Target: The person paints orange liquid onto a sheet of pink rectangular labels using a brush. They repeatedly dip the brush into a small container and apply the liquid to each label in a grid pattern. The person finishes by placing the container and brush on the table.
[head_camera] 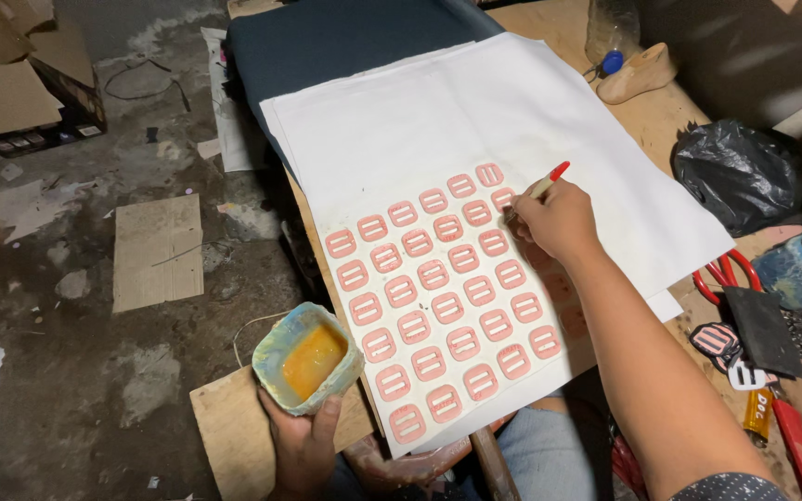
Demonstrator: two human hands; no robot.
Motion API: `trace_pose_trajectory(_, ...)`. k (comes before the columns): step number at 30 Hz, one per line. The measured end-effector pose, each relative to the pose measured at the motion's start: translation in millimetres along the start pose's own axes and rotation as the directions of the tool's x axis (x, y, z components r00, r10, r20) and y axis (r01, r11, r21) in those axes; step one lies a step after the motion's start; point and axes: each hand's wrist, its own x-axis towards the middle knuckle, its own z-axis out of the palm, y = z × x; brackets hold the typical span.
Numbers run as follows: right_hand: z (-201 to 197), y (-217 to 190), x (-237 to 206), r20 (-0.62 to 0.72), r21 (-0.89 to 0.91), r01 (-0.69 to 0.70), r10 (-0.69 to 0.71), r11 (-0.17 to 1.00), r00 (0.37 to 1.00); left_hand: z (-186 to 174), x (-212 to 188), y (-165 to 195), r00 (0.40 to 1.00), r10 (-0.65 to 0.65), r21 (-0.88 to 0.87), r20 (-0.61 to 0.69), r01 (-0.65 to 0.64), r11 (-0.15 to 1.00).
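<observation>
My left hand (301, 443) holds a small stained tub (306, 357) of orange-yellow glue at the lower left, just off the sheet's near corner. My right hand (557, 223) grips a thin brush with a red-tipped handle (546, 184), its working end down on the far right of the rows. Several pink slotted rectangular pieces (438, 292) lie in neat rows on a white sheet (475, 121). The brush tip is hidden by my fingers.
A dark blue cloth (327, 42) lies under the sheets. To the right sit a black plastic bag (740, 172), red-handled scissors (726, 274), a blue tub (800, 269) and dark scraps (763, 329). A wooden shoe last (638, 74) and a bottle stand far back. The dirty floor with cardboard (158, 250) lies left.
</observation>
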Motion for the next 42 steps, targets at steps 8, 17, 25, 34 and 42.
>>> trace_pose_trajectory(8,-40.1,10.5,-63.3,0.023,0.67,-0.052,0.049,0.741,0.999,19.3,-13.5,27.9,0.985,0.175,-0.047,0.004,-0.175,0.983)
trace_pose_trajectory(17,-17.1,-25.3,-193.4,0.316,0.285,0.451,-0.527,0.846,0.789,62.3,-26.1,56.2,0.901,0.354,-0.017,0.252,-0.362,0.932)
trace_pose_trajectory(25,-36.3,-26.1,-201.1,0.139,0.294,0.613,-0.667,0.734,0.732,69.9,-24.1,57.7,0.96,0.212,-0.143,0.184,-0.187,0.972)
trace_pose_trajectory(34,-41.8,20.6,-74.9,0.012,0.563,0.041,-0.058,0.825,0.998,40.5,-4.0,40.1,0.982,0.189,-0.067,-0.017,-0.189,0.98)
trace_pose_trajectory(42,-9.0,19.9,11.5,-0.045,-0.023,0.281,-0.282,0.959,0.958,11.6,2.4,6.0,0.979,0.18,-0.003,-0.097,-0.181,0.983)
